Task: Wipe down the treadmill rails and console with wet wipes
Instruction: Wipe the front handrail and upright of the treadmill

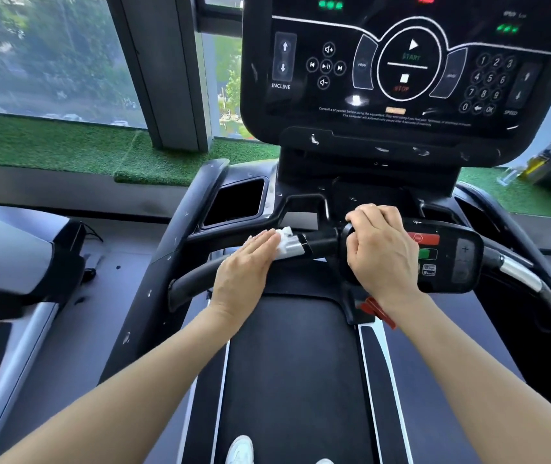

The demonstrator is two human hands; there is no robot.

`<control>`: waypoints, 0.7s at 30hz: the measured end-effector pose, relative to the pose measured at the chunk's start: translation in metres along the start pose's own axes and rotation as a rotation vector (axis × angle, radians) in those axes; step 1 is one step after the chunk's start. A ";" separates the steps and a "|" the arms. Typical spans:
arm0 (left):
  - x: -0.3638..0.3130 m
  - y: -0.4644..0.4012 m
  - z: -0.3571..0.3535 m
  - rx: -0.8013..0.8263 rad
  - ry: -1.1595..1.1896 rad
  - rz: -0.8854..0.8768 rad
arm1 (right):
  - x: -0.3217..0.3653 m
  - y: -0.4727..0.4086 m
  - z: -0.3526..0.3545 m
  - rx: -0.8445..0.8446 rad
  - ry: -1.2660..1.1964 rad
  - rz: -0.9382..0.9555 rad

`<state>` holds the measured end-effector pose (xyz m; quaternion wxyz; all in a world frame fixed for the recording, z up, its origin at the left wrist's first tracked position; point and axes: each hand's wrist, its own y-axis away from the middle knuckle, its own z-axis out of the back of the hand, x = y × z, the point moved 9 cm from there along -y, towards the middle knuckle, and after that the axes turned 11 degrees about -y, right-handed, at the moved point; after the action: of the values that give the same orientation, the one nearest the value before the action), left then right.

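My left hand (245,271) lies with straight fingers on a white wet wipe (285,243), pressing it onto the silver sensor part of the left front rail (197,274). My right hand (379,251) curls over the black hub (344,236) at the left end of the centre control pod (448,259), which carries red and green buttons. The big black console (401,68) with START, STOP, INCLINE and SPEED keys stands above. The right front rail (522,276) curves away at the right.
A black cup-holder recess (237,202) sits left of the console post. The treadmill belt (294,363) runs below, with white shoes at the bottom edge. A red safety clip (372,308) hangs under the pod. Another treadmill (9,262) stands at left, green turf and windows behind.
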<state>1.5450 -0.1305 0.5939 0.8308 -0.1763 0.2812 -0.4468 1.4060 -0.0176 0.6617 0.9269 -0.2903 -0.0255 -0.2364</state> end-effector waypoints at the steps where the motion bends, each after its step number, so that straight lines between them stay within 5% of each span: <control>1: -0.004 -0.007 -0.001 0.007 0.003 0.015 | 0.000 0.000 0.000 0.003 -0.002 -0.002; 8: -0.058 -0.004 -0.015 -0.082 -0.037 -0.166 | 0.004 0.000 -0.001 -0.009 -0.022 -0.020; 16: 0.029 0.037 0.007 -0.067 -0.098 -0.074 | 0.001 0.001 0.001 -0.008 -0.023 -0.025; 21: -0.035 0.012 -0.013 -0.134 -0.036 -0.188 | 0.000 0.000 -0.001 0.001 -0.014 -0.017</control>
<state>1.5291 -0.0956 0.5882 0.7766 -0.2650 0.2774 -0.4998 1.4063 -0.0179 0.6611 0.9249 -0.2910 -0.0345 -0.2420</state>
